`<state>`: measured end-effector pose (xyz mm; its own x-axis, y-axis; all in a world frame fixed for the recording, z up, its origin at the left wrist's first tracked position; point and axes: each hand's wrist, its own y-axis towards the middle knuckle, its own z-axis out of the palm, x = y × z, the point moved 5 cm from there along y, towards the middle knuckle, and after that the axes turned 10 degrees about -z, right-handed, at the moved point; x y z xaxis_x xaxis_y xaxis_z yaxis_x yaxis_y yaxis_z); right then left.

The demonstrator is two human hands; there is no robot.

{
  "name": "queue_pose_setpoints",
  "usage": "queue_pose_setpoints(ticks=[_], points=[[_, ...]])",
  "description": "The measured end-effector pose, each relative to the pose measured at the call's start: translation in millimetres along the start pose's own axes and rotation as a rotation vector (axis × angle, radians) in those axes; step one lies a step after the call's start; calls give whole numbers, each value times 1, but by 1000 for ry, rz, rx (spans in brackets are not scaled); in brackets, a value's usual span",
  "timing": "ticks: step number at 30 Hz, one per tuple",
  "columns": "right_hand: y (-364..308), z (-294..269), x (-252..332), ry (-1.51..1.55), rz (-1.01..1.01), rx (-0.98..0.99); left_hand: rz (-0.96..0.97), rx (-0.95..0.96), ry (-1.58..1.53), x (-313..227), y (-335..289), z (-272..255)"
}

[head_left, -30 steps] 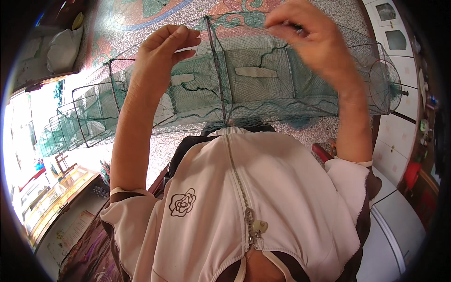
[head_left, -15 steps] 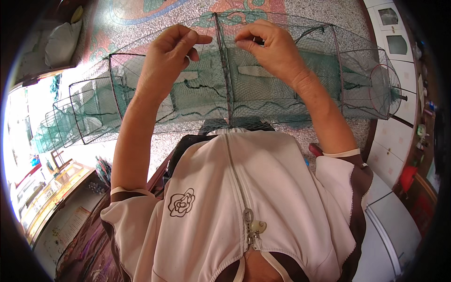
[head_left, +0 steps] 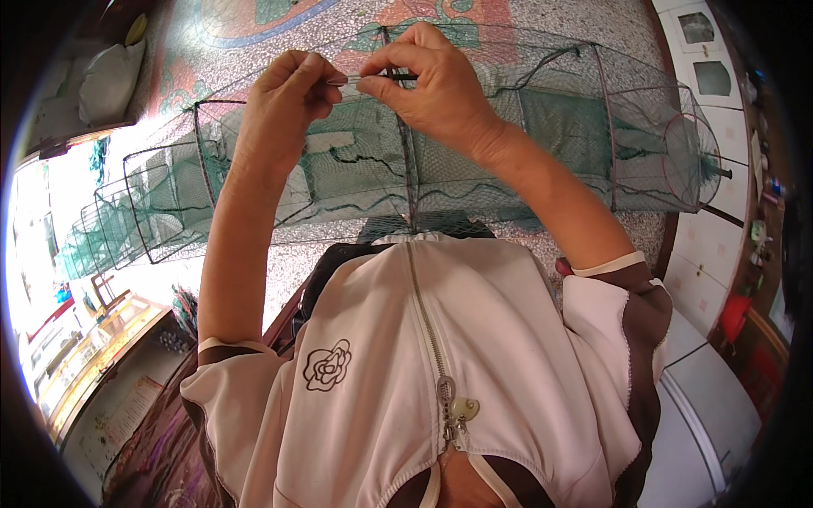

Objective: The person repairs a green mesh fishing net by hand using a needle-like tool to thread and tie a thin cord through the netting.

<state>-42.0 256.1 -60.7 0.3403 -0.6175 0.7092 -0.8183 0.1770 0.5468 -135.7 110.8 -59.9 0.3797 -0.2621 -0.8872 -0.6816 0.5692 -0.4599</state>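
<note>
A long green mesh net trap (head_left: 555, 127) with dark frames stretches across the view in front of me. Above its middle, my left hand (head_left: 288, 97) is closed in a pinch, with a short thin thing at its fingertips, too small to name. My right hand (head_left: 436, 85) is also closed, thumb against forefinger, its tips almost touching those of the left. A thin dark stick-like piece (head_left: 405, 77) shows between its fingers. A fine pale line seems to span the small gap between both hands. Behind my right hand, part of the trap's middle frame is hidden.
Patterned stone-chip floor (head_left: 356, 25) lies beyond the trap. White cabinets (head_left: 711, 144) line the right side. At the lower left stands a wooden table (head_left: 127, 339) with things on it; a pale bag (head_left: 113, 80) sits at the upper left.
My right hand has moved left, up to my left hand, closing the wide gap between them. My left hand has shifted slightly left. The trap stays almost in place.
</note>
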Motion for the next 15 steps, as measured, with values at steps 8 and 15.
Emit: queue_pose_setpoints(ticks=[8,15], points=[[29,-14,34,131,-81,-122,79,49,-21,-3,0,1],[61,-79,57,601,-172,-304,215,-52,279,-15,-9,23]])
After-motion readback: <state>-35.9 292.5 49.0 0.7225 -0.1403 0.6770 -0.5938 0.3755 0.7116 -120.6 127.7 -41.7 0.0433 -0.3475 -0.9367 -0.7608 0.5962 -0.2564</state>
